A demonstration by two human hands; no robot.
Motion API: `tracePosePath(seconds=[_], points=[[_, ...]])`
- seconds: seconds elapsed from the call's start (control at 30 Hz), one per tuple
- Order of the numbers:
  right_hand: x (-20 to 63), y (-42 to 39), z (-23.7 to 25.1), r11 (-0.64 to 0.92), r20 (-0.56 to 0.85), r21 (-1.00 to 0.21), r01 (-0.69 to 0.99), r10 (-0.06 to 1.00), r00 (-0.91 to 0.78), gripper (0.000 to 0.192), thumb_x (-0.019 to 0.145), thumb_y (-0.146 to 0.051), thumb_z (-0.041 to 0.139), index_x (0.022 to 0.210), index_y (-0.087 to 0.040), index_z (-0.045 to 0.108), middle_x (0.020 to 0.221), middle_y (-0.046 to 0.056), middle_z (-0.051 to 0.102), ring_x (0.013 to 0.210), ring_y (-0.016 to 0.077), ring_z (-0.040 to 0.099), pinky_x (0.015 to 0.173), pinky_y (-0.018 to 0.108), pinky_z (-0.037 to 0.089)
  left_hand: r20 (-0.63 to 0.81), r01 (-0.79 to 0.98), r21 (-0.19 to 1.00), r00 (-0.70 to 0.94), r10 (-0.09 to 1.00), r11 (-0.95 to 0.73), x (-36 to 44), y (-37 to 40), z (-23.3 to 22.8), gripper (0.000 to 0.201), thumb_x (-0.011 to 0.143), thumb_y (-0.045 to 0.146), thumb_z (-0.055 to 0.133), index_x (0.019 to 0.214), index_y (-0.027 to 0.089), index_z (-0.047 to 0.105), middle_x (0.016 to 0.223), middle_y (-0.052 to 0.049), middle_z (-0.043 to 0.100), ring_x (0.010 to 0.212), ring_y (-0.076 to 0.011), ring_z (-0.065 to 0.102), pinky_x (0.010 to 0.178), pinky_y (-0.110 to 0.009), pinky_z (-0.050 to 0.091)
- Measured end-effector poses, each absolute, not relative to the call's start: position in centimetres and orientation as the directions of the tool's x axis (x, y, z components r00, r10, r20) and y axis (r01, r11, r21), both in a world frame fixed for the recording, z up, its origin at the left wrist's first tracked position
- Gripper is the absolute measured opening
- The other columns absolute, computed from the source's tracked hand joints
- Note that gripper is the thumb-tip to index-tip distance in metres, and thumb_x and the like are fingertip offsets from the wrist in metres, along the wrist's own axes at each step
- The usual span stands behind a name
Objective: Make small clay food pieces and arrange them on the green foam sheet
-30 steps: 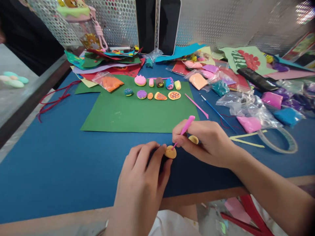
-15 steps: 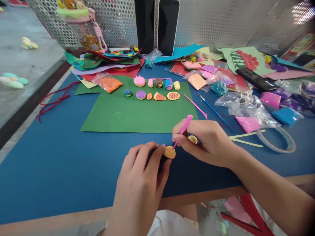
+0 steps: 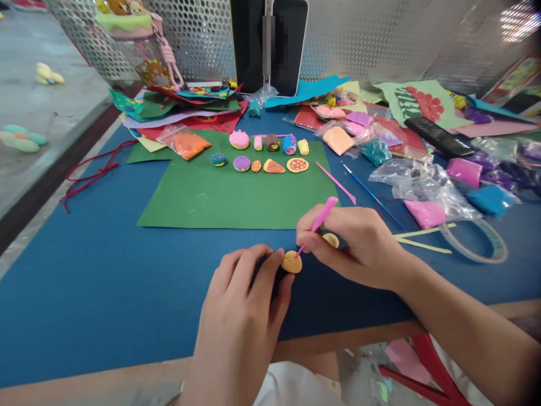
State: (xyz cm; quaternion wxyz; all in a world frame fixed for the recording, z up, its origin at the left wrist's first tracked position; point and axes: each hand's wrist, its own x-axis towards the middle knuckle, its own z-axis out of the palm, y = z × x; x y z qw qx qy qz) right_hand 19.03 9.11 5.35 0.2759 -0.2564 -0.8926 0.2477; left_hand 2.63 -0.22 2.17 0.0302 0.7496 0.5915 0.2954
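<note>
So, clay session mid-detail. Left hand (image 3: 240, 316) flat-ish on the blue mat (image 3: 97, 282), fingers (image 3: 270, 270) loosely curled w/ tips pressed against the 9 o'clock edge of the disc (image 3: 291, 262), prob to stop it sliding while getting poked. Not pinched or lifted, just braced from the side. Disc sits flat on the mat, front centre, just below the sheet's lower right corner.

Right hand (image 3: 355, 242) closed pencil-style around the pink tool (image 3: 319, 221), thumb + first fingers tight on the shaft, handle angled up toward 1 o'clock, tip down at the disc's 1 o'clock rim. Low angle looks like it's for fine marks rather than a straight stab, imo. Heel of hand resting on mat, likely for steadiness.

Second lump (image 3: 331, 240) of the same yellow-orange clay tucked under the right fingers, at 2 o'clock from the disc; can't tell if gripped or just lying there.

Green sheet (image 3: 220, 197) at 12 o'clock w/ finished pieces (image 3: 264, 155) in two rows along its far edge, kept clear of the work spot. Spare sticks (image 3: 338, 183) at 1 o'clock off the sheet's right edge. Clay bags (image 3: 426, 194) piled at 2-3 o'clock, within right-hand reach. Paper stack (image 3: 181, 110) at 11 o'clock, phone (image 3: 270, 45) propped upright against the mesh at 12.
</note>
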Motion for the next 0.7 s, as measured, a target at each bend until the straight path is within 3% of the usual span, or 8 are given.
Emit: tracePosePath(seconds=[0.27, 0.43, 0.7], points=[[19.07, 9.05, 5.22, 0.735, 0.358, -0.607, 0.303, 0.593, -0.721, 0.019, 0.091, -0.024, 0.048, 0.073, -0.018, 0.051, 0.069, 0.0, 0.06, 0.059, 0.0085, 0.054, 0.059, 0.018, 0.042, 0.387, 0.87, 0.398, 0.13, 0.913, -0.292, 2.63, -0.26, 2.12, 0.021, 0.085, 0.017, 0.057, 0.105, 0.016, 0.062, 0.102, -0.006, 0.062, 0.092, -0.0202, 0.052, 0.081, -0.033, 0.045], [19.08, 9.02, 5.24, 0.738, 0.369, -0.61, 0.287, 0.586, -0.721, 0.018, 0.091, -0.022, 0.047, 0.074, -0.018, 0.051, 0.069, 0.0, 0.06, 0.06, 0.0085, 0.054, 0.058, 0.018, 0.042, 0.388, 0.881, 0.353, 0.168, 0.906, -0.315, 2.53, -0.24, 2.16, 0.03, 0.086, 0.02, 0.057, 0.116, 0.019, 0.057, 0.107, -0.007, 0.061, 0.093, -0.0217, 0.052, 0.077, -0.036, 0.046], [19.14, 9.02, 5.59, 0.746, 0.368, -0.604, 0.28, 0.572, -0.733, 0.017, 0.091, -0.019, 0.046, 0.074, -0.02, 0.049, 0.068, -0.001, 0.061, 0.057, 0.008, 0.053, 0.056, 0.018, 0.043, 0.382, 0.883, 0.355, 0.163, 0.91, -0.307, 2.46, -0.26, 2.22, 0.026, 0.087, 0.02, 0.056, 0.112, 0.022, 0.06, 0.107, -0.006, 0.062, 0.092, -0.022, 0.053, 0.075, -0.036, 0.048]])
